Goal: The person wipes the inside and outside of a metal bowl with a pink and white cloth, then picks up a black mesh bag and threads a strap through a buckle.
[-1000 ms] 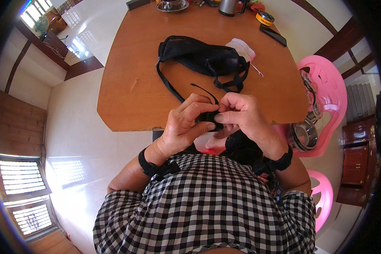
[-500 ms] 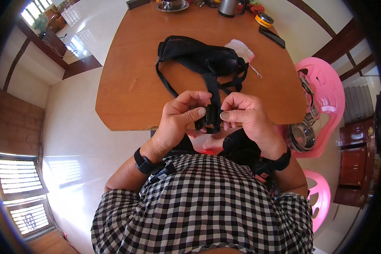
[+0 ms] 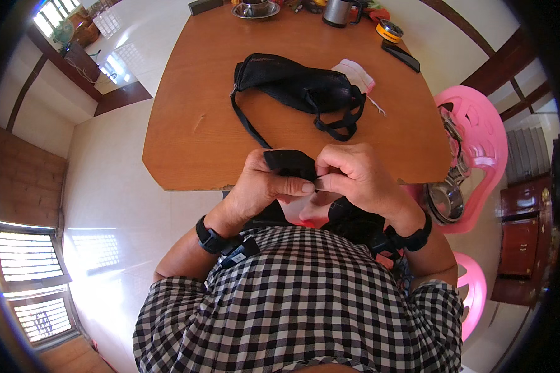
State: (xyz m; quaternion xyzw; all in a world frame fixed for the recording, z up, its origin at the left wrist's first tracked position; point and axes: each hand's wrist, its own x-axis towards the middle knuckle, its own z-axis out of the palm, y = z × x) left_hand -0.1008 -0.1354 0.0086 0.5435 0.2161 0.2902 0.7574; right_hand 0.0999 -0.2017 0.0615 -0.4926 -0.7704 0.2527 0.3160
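A black waist bag (image 3: 286, 78) lies on the wooden table in front of me, its strap trailing toward my hands. Over the table's near edge, my left hand (image 3: 264, 180) is closed round a wide black strap (image 3: 290, 160), which is folded over the fingers. My right hand (image 3: 354, 177) meets it from the right, thumb and fingers pinching the strap's edge by the left thumb tip. The buckle is hidden behind the fingers and the webbing. A black band sits on each wrist.
The wooden table (image 3: 196, 140) holds a pink-and-white cloth (image 3: 356, 74), a black flat object (image 3: 401, 56), a yellow-and-black round tin (image 3: 389, 30), a metal mug (image 3: 337, 12) and a metal dish (image 3: 255, 11). To the right, a pink chair (image 3: 488, 130) carries metal pots (image 3: 445, 200).
The strap has been turned and folded over my left fingers, so the buckle seen before is hidden. My right hand has shifted left, closer to my left thumb.
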